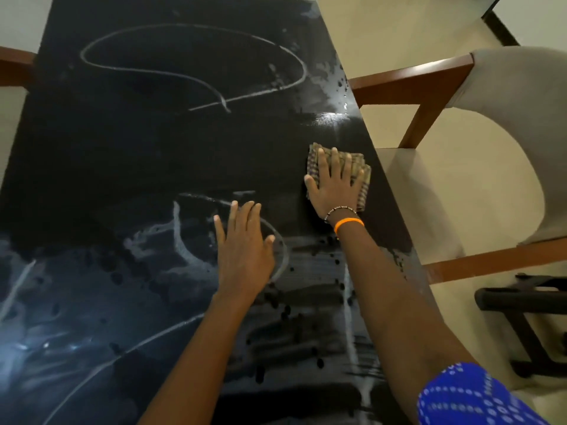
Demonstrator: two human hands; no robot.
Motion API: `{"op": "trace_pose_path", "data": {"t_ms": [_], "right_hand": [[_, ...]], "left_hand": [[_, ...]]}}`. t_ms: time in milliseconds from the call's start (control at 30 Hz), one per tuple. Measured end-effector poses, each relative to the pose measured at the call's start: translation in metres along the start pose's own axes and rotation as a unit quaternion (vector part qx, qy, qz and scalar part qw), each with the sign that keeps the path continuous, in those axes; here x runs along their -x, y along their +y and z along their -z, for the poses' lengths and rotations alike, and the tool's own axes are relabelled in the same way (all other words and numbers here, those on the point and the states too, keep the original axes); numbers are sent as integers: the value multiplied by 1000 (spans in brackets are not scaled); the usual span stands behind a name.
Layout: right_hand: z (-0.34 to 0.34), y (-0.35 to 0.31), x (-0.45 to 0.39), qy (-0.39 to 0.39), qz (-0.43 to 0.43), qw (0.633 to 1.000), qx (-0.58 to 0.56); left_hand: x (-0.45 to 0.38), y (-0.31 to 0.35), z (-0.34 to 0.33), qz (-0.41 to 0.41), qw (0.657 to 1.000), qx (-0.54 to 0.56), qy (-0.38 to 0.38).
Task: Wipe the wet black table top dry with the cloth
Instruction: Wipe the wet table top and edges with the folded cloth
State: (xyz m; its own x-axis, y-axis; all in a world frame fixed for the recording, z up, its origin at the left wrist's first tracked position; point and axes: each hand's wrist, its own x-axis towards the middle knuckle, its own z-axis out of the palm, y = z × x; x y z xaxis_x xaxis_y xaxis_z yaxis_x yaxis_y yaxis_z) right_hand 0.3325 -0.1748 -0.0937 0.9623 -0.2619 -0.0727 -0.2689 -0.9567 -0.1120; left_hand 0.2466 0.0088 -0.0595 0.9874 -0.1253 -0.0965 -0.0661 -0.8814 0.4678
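1. Head view: my right hand (pixel 333 182) lies flat on the folded checked cloth (pixel 356 170), fingers straight and spread, pressing it down on the black worktop (pixel 147 154); that grip is open, with nothing curled round the cloth.
2. The cloth sits close to the right edge of the worktop, about halfway along its length, and its edges show beyond my fingertips and past the little-finger side of my palm.
3. My left hand (pixel 244 250) rests palm down on the bare worktop, nearer to me and to the left of the cloth, fingers straight and slightly apart; its grip is open and holds nothing.
4. A beaded bracelet (pixel 339 211) and an orange wristband (pixel 349 223) ring my right wrist, and a blue dotted sleeve (pixel 469 397) covers my upper right arm.
5. Wet streaks and droplets (pixel 306 326) cover the near part of the worktop between my forearms, and more glare and smears lie to the near left.
6. A pale looping trail (pixel 196 59) curves across the far half of the worktop.
7. A wooden-framed chair with grey upholstery (pixel 503 96) stands on the floor just beside the right edge of the worktop.
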Motion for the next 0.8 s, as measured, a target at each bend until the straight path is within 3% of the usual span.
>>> {"op": "trace_pose_path", "data": {"t_ms": [300,467,600,800], "right_hand": [[-25,-190,34,-3,126,992,-4],[-39,-313,66,-19,225,974,-15],[-53,-394,80,-26,345,938,-3],[-55,-444,34,8,499,864,64]], "left_hand": [[20,-139,78,96,993,2,62],[40,-219,113,187,979,17,83],[61,-264,132,258,959,58,104],[74,-303,139,279,939,158,124]]}}
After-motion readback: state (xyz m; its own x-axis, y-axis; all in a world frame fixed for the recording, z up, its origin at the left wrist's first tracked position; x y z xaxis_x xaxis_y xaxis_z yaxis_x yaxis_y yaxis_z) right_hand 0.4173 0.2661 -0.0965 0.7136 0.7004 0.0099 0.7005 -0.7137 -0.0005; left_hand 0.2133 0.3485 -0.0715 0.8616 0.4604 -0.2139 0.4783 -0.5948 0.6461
